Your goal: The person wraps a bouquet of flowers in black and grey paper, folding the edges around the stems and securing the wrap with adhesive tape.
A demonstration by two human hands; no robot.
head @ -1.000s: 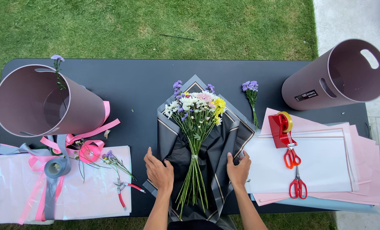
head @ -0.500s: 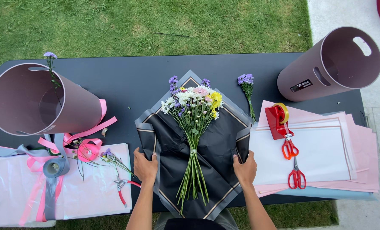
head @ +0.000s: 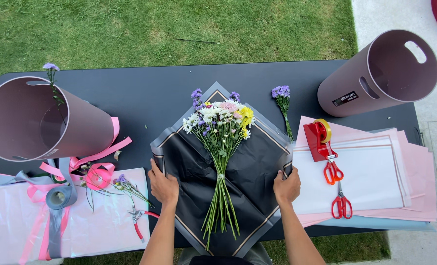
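A square of black wrapping paper (head: 250,167) lies corner-up like a diamond in the middle of the dark desk (head: 145,98), with a bunch of flowers (head: 222,127) laid along its centre, heads away from the person and stems toward them. The left hand (head: 163,185) is closed over the paper's left corner, fingers curled onto the folded edge; the right hand (head: 287,185) pinches the right corner the same way.

The paper looks thin, light and fairly crisp, likely to crease where folded and to tear if yanked, so the corners and edges are the sensible places to hold it. The flowers seem light but fragile: the heads would bruise easily, and the bound stems are the safer grip.

To the right, 2 pairs of red scissors (head: 337,189) and a red tape dispenser (head: 318,139) rest on pale paper sheets (head: 375,181).
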